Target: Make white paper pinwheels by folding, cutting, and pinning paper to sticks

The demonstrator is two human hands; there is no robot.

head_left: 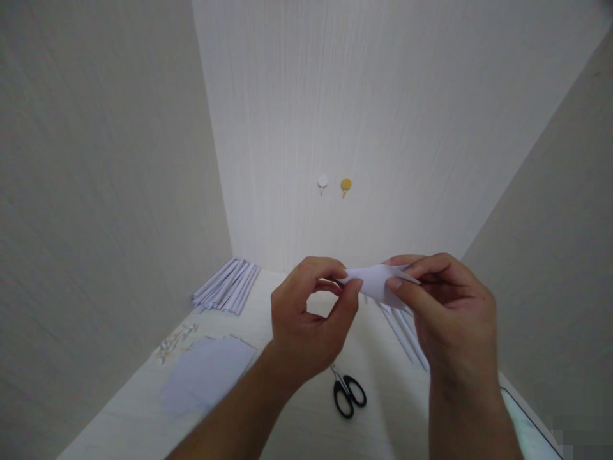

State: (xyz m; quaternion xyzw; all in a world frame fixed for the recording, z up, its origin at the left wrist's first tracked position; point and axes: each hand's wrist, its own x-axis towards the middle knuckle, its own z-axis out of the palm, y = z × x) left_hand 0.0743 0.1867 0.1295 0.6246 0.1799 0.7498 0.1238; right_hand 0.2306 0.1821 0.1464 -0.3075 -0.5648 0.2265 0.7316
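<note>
A small white sheet of paper point(376, 283), partly curled, is held up above the table between both hands. My left hand point(311, 319) pinches its left end between thumb and index finger. On the other end, my right hand point(447, 313) grips the paper with the thumb in front and fingers behind. The paper's right edges stand a little apart, like a loose fold or roll. Below the hands lies a pair of scissors point(348, 393) with black handles, its blades partly hidden by my left hand.
A bundle of white paper rolls point(227, 285) lies at the back left. Nearer are small twisted pieces point(176, 342) and a stack of white paper sheets point(211, 370). More paper rolls point(405, 332) lie under my right hand. Two hooks point(346, 184) are on the back wall; walls close both sides.
</note>
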